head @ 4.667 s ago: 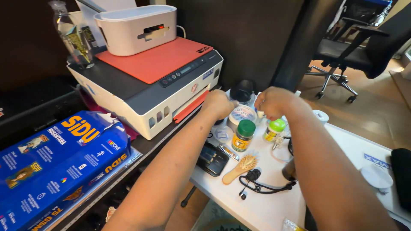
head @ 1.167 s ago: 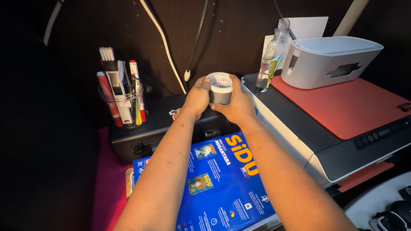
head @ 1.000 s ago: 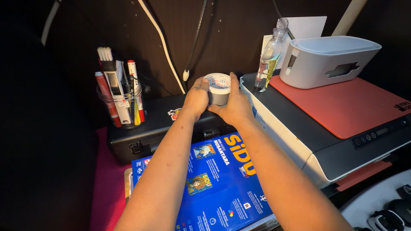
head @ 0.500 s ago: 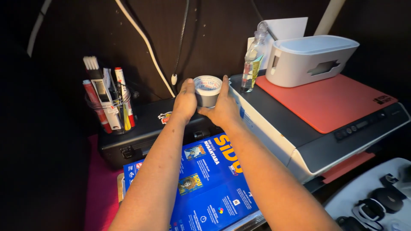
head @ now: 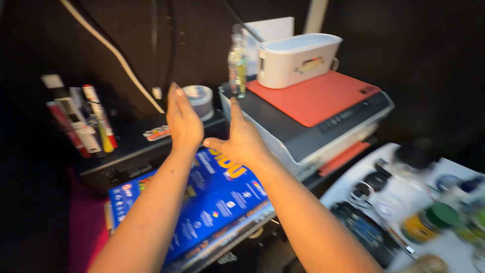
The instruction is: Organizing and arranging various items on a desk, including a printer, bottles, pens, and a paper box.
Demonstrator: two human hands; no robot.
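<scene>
Grey tape, a single roll, stands on the black case just beyond the left hand, between that hand and the printer, so the setting-down looks done and nothing is left in either hand. Both hands are spread open and empty, the left with fingers up, the right hand beside it with palm turned inward, near the roll but apart from it. Below the hands lies one blue packet. Left of them stands one cup of pens. Right of them, on the printer, sit one white box and one clear bottle.
</scene>
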